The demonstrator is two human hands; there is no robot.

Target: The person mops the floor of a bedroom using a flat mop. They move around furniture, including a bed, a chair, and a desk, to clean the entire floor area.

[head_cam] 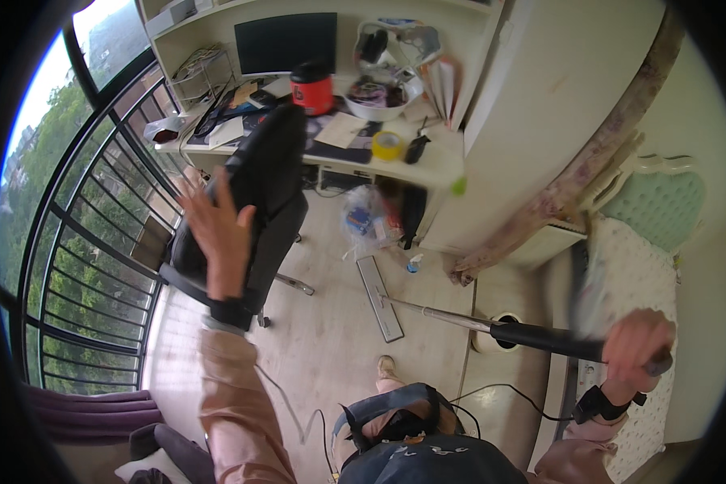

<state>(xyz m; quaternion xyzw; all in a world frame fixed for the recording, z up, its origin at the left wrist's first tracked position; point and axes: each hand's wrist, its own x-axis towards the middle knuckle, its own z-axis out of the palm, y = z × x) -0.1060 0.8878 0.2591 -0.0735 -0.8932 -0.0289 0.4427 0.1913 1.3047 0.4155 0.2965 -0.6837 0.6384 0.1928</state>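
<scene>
My right hand (638, 348) is wrapped around the dark grip of a flat mop, near the end of its handle (538, 337). The metal pole slants left to a long grey mop head (380, 299), which lies flat on the pale floor (327, 357). My left hand (218, 239), blurred and with fingers spread, is at a black swivel chair (278, 206); whether the palm presses on the chair cannot be made out. Part of the chair's metal base shows below it.
A cluttered white desk (441, 163) holds a monitor (287, 43), a red tub (311, 91) and yellow tape (387, 146). Below is a plastic bag (363, 224). A railed window (97, 242) lies left, a bed (629, 266) right. Cables (284, 393) cross the floor near my foot (387, 366).
</scene>
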